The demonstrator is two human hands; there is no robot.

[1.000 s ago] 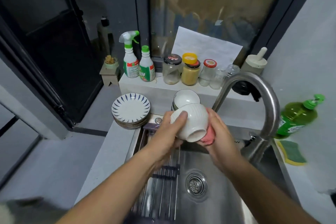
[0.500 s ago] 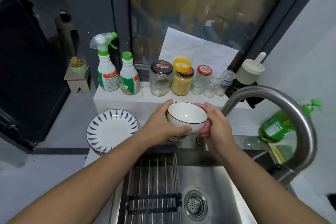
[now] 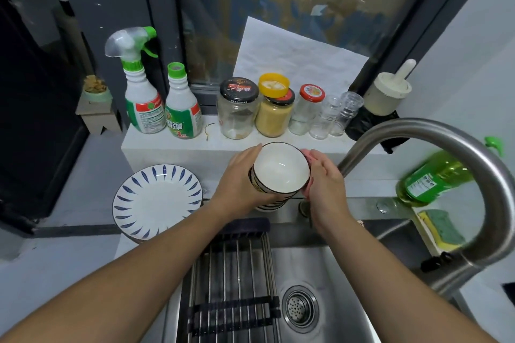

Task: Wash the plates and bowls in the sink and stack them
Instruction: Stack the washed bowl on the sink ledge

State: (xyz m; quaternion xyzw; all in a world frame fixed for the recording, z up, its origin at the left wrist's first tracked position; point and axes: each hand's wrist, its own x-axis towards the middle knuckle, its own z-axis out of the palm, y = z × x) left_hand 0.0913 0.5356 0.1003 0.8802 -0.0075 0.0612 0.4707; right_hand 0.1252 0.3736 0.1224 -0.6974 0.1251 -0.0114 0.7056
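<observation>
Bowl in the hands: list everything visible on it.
The bowl looks like glazed ceramic: glossy white inside, thin dark rim, dark-and-pale pattern on the outer wall. It is empty and upright, its mouth tilted slightly toward the camera. It sits at the top of a stack of bowls on the counter behind the sink; whether it is fully seated is hidden. The left hand grips its left wall. The right hand presses a pink cloth against its right wall.

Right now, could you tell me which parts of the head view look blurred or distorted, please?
Head view: the green soap bottle at right is smeared by blur; the window frame leans with wide-angle distortion; the bowl at centre is sharp.
</observation>
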